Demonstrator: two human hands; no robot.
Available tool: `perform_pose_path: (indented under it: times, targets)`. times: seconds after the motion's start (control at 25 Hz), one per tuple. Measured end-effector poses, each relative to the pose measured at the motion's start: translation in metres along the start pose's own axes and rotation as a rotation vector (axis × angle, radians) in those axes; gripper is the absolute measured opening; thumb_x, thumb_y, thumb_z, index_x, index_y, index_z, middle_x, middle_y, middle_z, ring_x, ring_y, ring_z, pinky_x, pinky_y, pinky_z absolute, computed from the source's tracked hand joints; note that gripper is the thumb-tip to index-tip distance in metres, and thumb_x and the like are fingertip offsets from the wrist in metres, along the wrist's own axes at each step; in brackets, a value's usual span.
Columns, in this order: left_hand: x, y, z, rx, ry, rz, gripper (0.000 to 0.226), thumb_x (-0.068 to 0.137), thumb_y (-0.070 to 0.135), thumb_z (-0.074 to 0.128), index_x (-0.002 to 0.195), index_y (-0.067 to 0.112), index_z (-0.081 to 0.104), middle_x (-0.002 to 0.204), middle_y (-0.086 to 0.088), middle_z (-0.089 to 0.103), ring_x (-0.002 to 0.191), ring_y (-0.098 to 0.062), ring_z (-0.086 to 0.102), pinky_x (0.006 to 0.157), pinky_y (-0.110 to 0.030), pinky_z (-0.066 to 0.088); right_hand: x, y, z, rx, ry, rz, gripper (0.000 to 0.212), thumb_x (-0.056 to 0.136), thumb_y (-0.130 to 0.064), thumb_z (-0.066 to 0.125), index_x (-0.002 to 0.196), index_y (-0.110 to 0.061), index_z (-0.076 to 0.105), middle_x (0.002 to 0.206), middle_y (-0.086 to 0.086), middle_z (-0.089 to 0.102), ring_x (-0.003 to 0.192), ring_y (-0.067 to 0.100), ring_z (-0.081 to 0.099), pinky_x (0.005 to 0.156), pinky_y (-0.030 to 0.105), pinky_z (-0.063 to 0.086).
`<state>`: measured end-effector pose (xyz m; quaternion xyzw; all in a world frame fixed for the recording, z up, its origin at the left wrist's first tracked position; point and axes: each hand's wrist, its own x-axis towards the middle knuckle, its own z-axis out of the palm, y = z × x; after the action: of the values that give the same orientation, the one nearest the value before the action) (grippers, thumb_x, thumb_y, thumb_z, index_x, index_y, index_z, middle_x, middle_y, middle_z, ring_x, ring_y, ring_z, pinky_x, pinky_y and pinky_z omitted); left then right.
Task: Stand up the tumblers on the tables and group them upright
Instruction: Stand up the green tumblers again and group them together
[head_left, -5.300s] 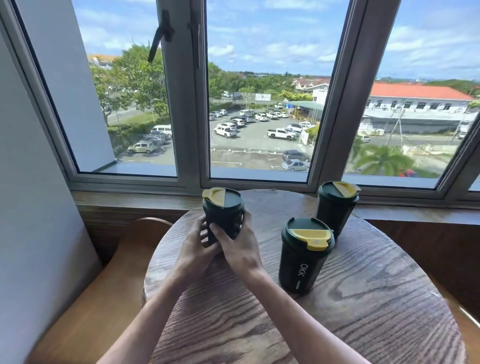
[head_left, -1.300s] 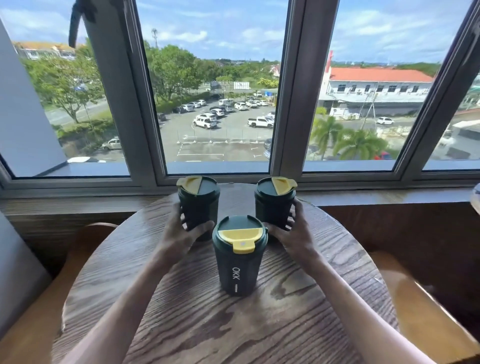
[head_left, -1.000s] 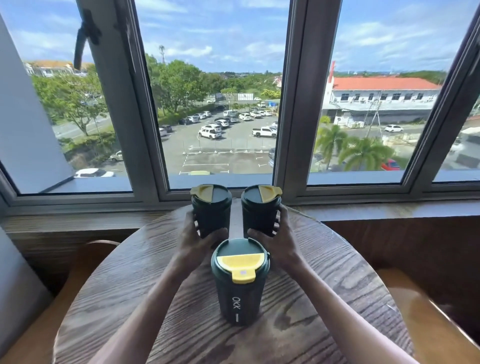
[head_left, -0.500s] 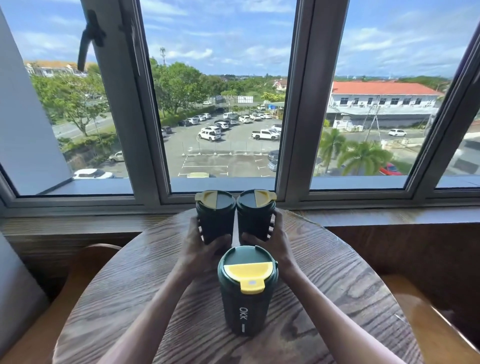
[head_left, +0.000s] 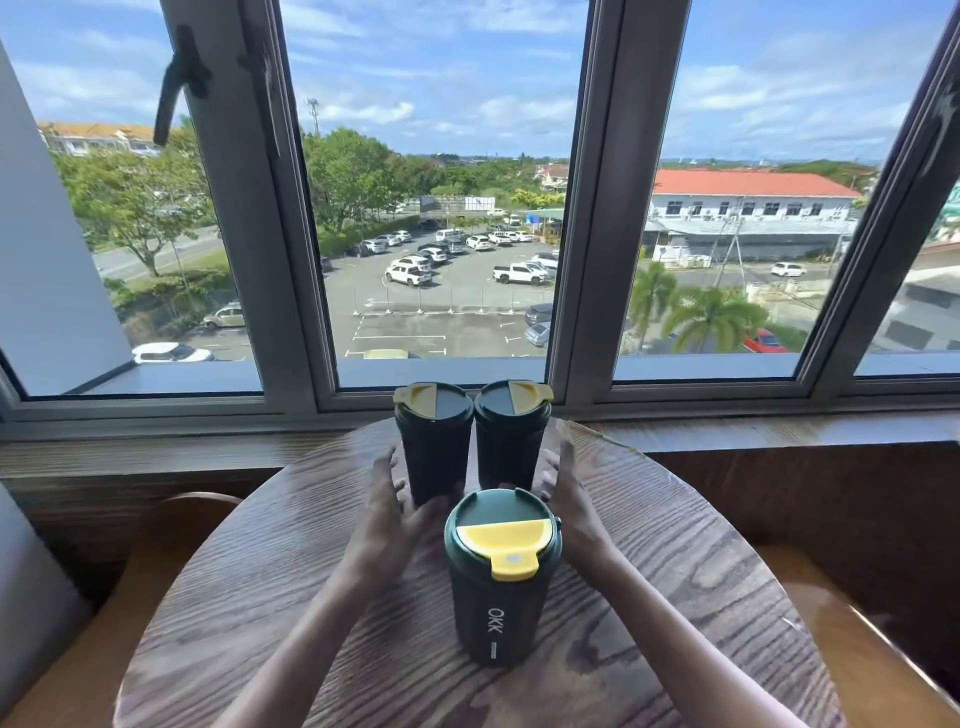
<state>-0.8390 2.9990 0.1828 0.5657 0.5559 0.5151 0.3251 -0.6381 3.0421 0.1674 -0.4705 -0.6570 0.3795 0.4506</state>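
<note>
The left hand (head_left: 387, 525) and right hand (head_left: 569, 501) now open and release the two rear tumblers (head_left: 434, 441), which stand touching on the round table (head_left: 675, 597), so only the near tumbler (head_left: 501, 577) remains apart.

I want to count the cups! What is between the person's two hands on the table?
In the head view, two upright tumblers stand side by side between the left hand and right hand: the left tumbler and the right tumbler. The near tumbler stands in front.
</note>
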Motion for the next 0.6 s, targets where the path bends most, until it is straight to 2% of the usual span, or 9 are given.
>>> perform_pose_path:
  times: [0.04, 0.08, 0.16, 0.24, 0.32, 0.4, 0.52, 0.6]
  targets:
    - [-0.013, -0.001, -0.004, 0.051, -0.023, 0.017, 0.064, 0.081, 0.011, 0.072, 0.133, 0.021, 0.037, 0.111, 0.014, 0.054, 0.091, 0.007, 0.058, 0.079, -0.013, 0.053, -0.012, 0.000, -0.006, 0.001, -0.001, 0.014, 0.104, 0.075, -0.023, 0.086, 0.151, -0.034, 0.017, 0.136, 0.002, 0.048, 0.128, 0.025, 0.052, 0.105, 0.041, 0.049]
    - [-0.025, -0.005, -0.010, 0.096, -0.062, 0.040, 0.066, 0.081, 0.013, 0.073, 0.135, 0.026, 0.039, 0.116, 0.014, 0.053, 0.096, 0.004, 0.059, 0.085, -0.016, 0.053, -0.024, 0.001, -0.013, -0.009, 0.006, 0.028, 0.097, 0.078, -0.018, 0.083, 0.151, -0.031, 0.021, 0.134, 0.001, 0.047, 0.126, 0.022, 0.052, 0.100, 0.033, 0.050]
    - [-0.053, -0.016, -0.022, 0.178, -0.176, 0.081, 0.059, 0.077, 0.030, 0.075, 0.127, 0.041, 0.047, 0.123, 0.017, 0.053, 0.109, -0.002, 0.061, 0.096, -0.026, 0.052, -0.053, 0.006, -0.025, -0.068, -0.027, 0.042, 0.074, 0.080, -0.027, 0.080, 0.139, -0.042, 0.038, 0.131, -0.001, 0.054, 0.121, 0.016, 0.059, 0.094, 0.027, 0.054]
    - [-0.078, -0.019, -0.029, 0.231, -0.271, 0.133, 0.059, 0.076, 0.043, 0.073, 0.128, 0.046, 0.046, 0.125, 0.025, 0.053, 0.115, 0.002, 0.058, 0.098, -0.024, 0.050, -0.083, 0.007, -0.035, -0.127, -0.136, 0.022, 0.062, 0.080, -0.028, 0.074, 0.131, -0.050, 0.046, 0.130, -0.005, 0.059, 0.120, 0.011, 0.060, 0.098, 0.033, 0.054]
    - [-0.096, -0.013, -0.024, 0.212, -0.316, 0.179, 0.070, 0.074, 0.053, 0.071, 0.135, 0.043, 0.039, 0.131, 0.028, 0.051, 0.120, 0.006, 0.054, 0.098, -0.018, 0.048, -0.105, 0.002, -0.041, -0.093, -0.248, 0.013, 0.070, 0.080, -0.019, 0.070, 0.138, -0.046, 0.042, 0.131, -0.005, 0.061, 0.125, 0.011, 0.058, 0.103, 0.036, 0.051]
    - [-0.105, -0.004, -0.015, 0.168, -0.326, 0.178, 0.086, 0.066, 0.067, 0.069, 0.140, 0.038, 0.033, 0.134, 0.028, 0.049, 0.122, 0.011, 0.050, 0.094, -0.012, 0.046, -0.115, -0.008, -0.039, -0.011, -0.350, 0.013, 0.073, 0.082, -0.016, 0.076, 0.142, -0.037, 0.040, 0.131, -0.003, 0.062, 0.125, 0.013, 0.059, 0.102, 0.036, 0.051]
    - [-0.102, -0.001, -0.005, 0.113, -0.235, 0.119, 0.093, 0.061, 0.071, 0.070, 0.138, 0.028, 0.041, 0.131, 0.015, 0.057, 0.116, 0.005, 0.057, 0.088, -0.019, 0.053, -0.112, -0.014, -0.022, 0.052, -0.287, 0.040, 0.071, 0.073, -0.023, 0.086, 0.131, -0.038, 0.049, 0.122, -0.003, 0.066, 0.112, 0.017, 0.067, 0.094, 0.040, 0.056]
    - [-0.094, 0.000, -0.003, 0.101, -0.190, 0.100, 0.084, 0.065, 0.059, 0.074, 0.135, 0.023, 0.046, 0.129, 0.010, 0.060, 0.113, 0.002, 0.060, 0.087, -0.027, 0.057, -0.104, -0.016, -0.011, 0.028, -0.208, 0.025, 0.071, 0.070, -0.029, 0.085, 0.130, -0.036, 0.049, 0.121, -0.006, 0.067, 0.110, 0.015, 0.068, 0.091, 0.043, 0.058]
